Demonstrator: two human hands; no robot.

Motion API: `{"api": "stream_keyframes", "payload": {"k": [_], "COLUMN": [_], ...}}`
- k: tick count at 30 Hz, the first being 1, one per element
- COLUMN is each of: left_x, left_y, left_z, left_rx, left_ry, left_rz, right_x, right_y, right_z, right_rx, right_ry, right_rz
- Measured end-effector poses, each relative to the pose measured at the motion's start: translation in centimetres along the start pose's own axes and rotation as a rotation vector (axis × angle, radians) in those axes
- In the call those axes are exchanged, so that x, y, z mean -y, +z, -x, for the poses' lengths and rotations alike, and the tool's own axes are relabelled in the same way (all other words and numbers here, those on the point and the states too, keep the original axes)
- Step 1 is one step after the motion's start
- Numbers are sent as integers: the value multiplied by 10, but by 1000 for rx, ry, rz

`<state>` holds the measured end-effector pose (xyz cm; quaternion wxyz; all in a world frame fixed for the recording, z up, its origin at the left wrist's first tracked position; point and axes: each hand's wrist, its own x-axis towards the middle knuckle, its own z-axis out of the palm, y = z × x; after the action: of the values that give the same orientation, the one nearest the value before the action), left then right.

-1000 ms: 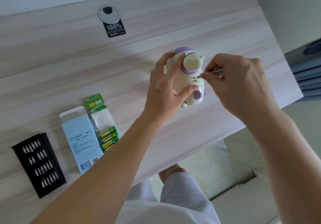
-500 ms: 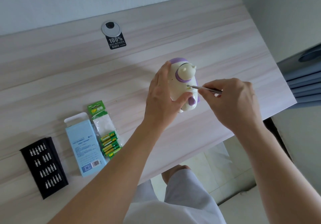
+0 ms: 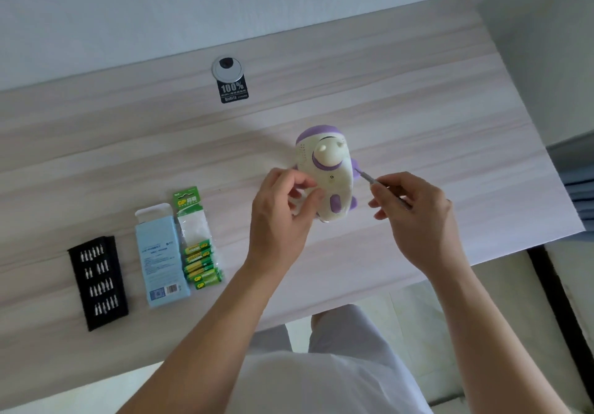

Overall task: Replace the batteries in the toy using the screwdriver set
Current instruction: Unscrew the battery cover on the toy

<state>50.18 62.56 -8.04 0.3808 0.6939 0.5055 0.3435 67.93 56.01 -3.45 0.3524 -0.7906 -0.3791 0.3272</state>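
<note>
Head camera, looking down on a pale wood-grain desk [image 3: 418, 124]: the left hand [image 3: 279, 217] has its fingers curled round the lower left flank of the toy [image 3: 328, 185], with the thumb tip pressed on the cream front, so this hand grips the toy. The toy is a cream figure with purple trim. It sits directly above and to the right of that grip, with its purple-capped end pointing away from the person and its underside just beside the palm. Whether it rests on the desk or is lifted off it cannot be told. The right hand [image 3: 421, 220] pinches a slim metal screwdriver [image 3: 376, 183] between thumb and fingertips. From that pinch the shaft runs up and to the left, and its tip lies just beside the purple arm on the toy's right side, off the small dark hole in the cream front. The two grips are near each other, with the toy's lower body between them. Well to the left of the left hand's grip lies a green battery pack [image 3: 199, 253]. A blue box [image 3: 160, 262] touches its left side, and a black bit tray [image 3: 98, 281] lies further left, apart from the box. Far beyond both grips, near the desk's back edge, a round grey grommet [image 3: 226, 68] touches a black sticker [image 3: 234, 91]
</note>
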Motion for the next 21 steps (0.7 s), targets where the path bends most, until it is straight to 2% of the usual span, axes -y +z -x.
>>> {"api": "stream_keyframes", "payload": {"k": [13, 21], "left_x": [-21, -25], "left_y": [30, 41], "left_z": [-2, -5], "left_rx": [-116, -240], "left_ry": [-121, -187], "left_rz": [-97, -106], "right_x": [-48, -64], "right_y": [-8, -4], "right_z": [-50, -56], "right_rx": [193, 272], "right_ry": [127, 134], "right_rz": [-46, -22]}}
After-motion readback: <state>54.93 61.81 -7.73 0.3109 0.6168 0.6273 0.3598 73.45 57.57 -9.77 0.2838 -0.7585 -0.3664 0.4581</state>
